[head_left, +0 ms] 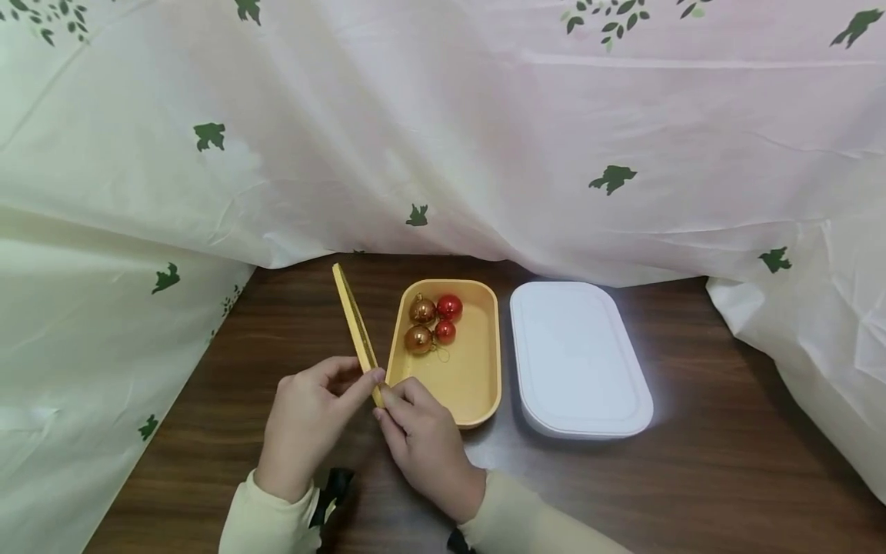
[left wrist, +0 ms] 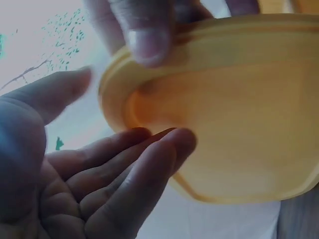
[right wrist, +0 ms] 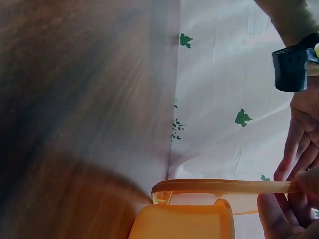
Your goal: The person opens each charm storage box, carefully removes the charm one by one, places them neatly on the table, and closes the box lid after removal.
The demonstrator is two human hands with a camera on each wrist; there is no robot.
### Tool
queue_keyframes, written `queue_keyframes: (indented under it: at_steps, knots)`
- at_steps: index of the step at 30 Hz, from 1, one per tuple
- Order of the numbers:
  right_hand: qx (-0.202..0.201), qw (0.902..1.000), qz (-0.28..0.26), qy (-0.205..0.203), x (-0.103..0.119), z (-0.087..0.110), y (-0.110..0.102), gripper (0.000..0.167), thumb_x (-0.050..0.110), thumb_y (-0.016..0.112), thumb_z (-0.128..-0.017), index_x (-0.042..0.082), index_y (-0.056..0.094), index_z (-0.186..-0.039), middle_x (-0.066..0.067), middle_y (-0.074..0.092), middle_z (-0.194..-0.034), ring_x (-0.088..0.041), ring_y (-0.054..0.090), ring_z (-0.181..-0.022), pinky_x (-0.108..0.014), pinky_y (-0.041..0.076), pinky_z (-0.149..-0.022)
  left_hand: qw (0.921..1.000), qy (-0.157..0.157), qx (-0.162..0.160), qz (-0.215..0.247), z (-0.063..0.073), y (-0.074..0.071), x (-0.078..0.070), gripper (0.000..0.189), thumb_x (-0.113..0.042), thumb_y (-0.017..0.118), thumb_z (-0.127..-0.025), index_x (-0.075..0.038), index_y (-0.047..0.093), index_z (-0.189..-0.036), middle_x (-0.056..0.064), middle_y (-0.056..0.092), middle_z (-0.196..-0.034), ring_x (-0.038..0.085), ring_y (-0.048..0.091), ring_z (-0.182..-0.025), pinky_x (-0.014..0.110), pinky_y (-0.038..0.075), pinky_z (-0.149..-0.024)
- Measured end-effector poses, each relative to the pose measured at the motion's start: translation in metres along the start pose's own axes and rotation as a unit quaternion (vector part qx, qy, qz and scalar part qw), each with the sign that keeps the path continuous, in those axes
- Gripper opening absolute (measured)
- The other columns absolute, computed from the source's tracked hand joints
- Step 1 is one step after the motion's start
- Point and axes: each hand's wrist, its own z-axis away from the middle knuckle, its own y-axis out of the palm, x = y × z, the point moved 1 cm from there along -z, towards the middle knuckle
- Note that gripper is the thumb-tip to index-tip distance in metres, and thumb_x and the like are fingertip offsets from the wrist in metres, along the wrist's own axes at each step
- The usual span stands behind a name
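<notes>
A yellow lid (head_left: 356, 335) stands on edge, tilted, just left of a yellow box (head_left: 489, 362). My right hand (head_left: 432, 442) pinches its near end; in the left wrist view that thumb (left wrist: 148, 45) presses over the rim. My left hand (head_left: 304, 423) is at the same end, its fingers (left wrist: 149, 169) extended before the lid's recessed face and its thumb apart from the rim. Inside the box, toward the far left, are two gold baubles (head_left: 418, 339) and two red baubles (head_left: 450, 308). The right wrist view shows the lid edge-on (right wrist: 224, 186) close by the box's rim.
To the right of the yellow box stands a white container with its white lid (head_left: 581, 358) on. Both rest on a dark wooden table (head_left: 727, 431). A white cloth (head_left: 484, 154) with green bird prints hangs behind and along the sides.
</notes>
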Motion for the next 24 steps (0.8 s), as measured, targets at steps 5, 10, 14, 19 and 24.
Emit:
queue_keyframes:
  at_steps: [5, 10, 14, 19, 24]
  knots:
    - [0.003, 0.9997, 0.011, -0.020, 0.002, -0.002, 0.003, 0.040, 0.007, 0.074, -0.091, 0.003, 0.067, -0.130, 0.002, 0.058, -0.091, -0.002, 0.052, -0.071, -0.006, 0.043, -0.063, 0.9999, -0.010, 0.012, 0.000, 0.002, -0.004, 0.001, 0.020, -0.030, 0.077, -0.090, -0.010, 0.079, -0.094, -0.002, 0.075, -0.079, 0.006, 0.068, -0.067, 0.023, 0.052, -0.055]
    - [0.011, 0.9995, 0.022, -0.023, 0.001, -0.001, 0.007, 0.041, 0.009, 0.077, -0.089, 0.004, 0.068, -0.129, 0.002, 0.059, -0.092, -0.002, 0.052, -0.070, -0.006, 0.042, -0.063, 0.9985, -0.044, 0.019, 0.026, 0.005, -0.005, 0.005, 0.017, -0.024, 0.076, -0.091, -0.007, 0.078, -0.094, -0.002, 0.074, -0.076, 0.006, 0.065, -0.062, 0.023, 0.050, -0.051]
    - [0.031, 0.9994, 0.016, -0.001, 0.001, 0.000, 0.008, 0.035, 0.011, 0.077, -0.090, 0.005, 0.071, -0.124, 0.002, 0.061, -0.094, -0.003, 0.057, -0.076, -0.007, 0.047, -0.068, 0.9965, -0.064, 0.026, 0.046, 0.008, -0.003, 0.010, 0.016, -0.019, 0.073, -0.093, -0.004, 0.076, -0.100, 0.000, 0.074, -0.077, 0.010, 0.068, -0.062, 0.022, 0.053, -0.054]
    - [0.039, 0.9984, -0.014, 0.038, -0.001, 0.000, 0.002, 0.028, 0.009, 0.077, -0.090, 0.005, 0.075, -0.118, 0.002, 0.063, -0.095, -0.004, 0.060, -0.079, -0.008, 0.049, -0.070, 0.9968, -0.063, 0.012, 0.048, 0.009, -0.002, 0.019, 0.018, -0.011, 0.069, -0.094, 0.000, 0.073, -0.108, 0.005, 0.074, -0.082, 0.014, 0.071, -0.064, 0.021, 0.056, -0.055]
    - [0.018, 0.9969, -0.043, 0.063, -0.008, 0.001, -0.013, 0.031, 0.006, 0.079, -0.086, 0.004, 0.075, -0.116, -0.001, 0.071, -0.103, -0.008, 0.066, -0.088, -0.013, 0.053, -0.076, 0.9945, -0.096, 0.016, 0.039, 0.007, -0.006, 0.033, 0.021, -0.012, 0.065, -0.096, 0.000, 0.071, -0.113, 0.009, 0.074, -0.087, 0.016, 0.072, -0.067, 0.024, 0.058, -0.057]
